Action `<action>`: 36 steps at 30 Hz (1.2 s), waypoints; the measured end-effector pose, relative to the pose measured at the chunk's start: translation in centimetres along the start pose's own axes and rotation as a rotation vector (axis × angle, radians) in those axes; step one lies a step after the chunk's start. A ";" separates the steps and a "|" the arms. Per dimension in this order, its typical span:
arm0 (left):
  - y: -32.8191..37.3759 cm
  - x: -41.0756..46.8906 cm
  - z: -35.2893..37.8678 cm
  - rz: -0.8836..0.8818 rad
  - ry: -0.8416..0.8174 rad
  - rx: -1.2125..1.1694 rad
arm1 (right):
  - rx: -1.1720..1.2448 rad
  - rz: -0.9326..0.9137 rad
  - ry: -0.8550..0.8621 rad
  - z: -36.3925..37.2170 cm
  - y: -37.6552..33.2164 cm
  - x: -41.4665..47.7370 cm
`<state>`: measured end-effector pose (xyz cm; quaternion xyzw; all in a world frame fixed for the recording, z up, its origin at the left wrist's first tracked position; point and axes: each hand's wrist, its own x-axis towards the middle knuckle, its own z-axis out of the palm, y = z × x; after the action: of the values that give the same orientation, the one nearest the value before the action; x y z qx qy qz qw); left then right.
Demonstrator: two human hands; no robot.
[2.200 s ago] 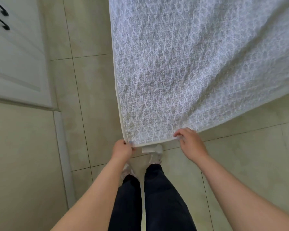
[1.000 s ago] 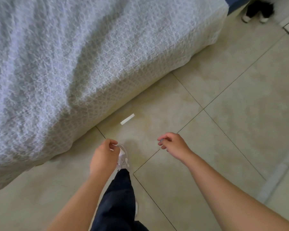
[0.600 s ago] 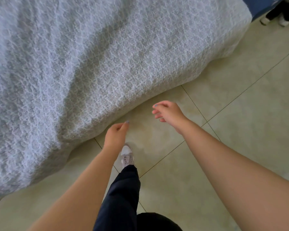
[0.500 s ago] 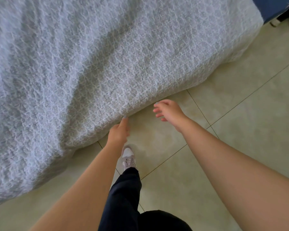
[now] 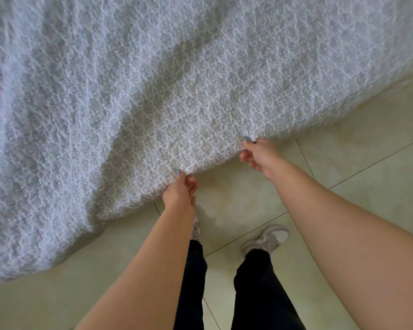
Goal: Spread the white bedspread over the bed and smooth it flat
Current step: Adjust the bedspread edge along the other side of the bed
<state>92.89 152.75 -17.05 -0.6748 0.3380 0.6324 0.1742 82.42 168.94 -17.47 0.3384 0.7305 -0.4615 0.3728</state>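
Two hands hold the lower edge of the white bedspread, which fills the upper and left areas of the frame and drapes down to the tiled floor. The left hand, at centre frame, pinches the edge with one painted fingertip on top of the fabric and the other fingers curled beneath. The right hand, right of centre and slightly higher, has the same grip, clamped on the edge. Diagonal folds cross the fabric. Below the hands, dark trousers and a grey-and-white shoe are visible.
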 end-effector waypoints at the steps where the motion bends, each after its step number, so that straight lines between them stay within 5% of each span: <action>1: -0.2 -0.1 0.1 -0.007 0.001 -0.021 | 0.001 -0.034 0.003 -0.2 0.3 0.2; 8: -4.6 -0.8 0.2 0.063 0.080 0.027 | 0.008 -0.117 0.005 -2.9 4.4 0.8; 14: -7.1 -2.2 4.8 0.087 0.218 0.002 | -0.170 -0.091 -0.248 -6.7 3.1 1.0; 27: -14.0 -9.4 26.7 0.510 -0.216 0.675 | -0.107 -0.169 -0.117 -29.6 0.1 5.8; 36: -10.3 -13.0 45.6 1.004 -0.259 1.013 | -0.098 -0.304 0.127 -45.0 -7.5 14.3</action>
<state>66.63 193.34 -12.75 -0.1946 0.8353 0.4768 0.1927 58.58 210.14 -13.26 0.2340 0.8169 -0.4541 0.2680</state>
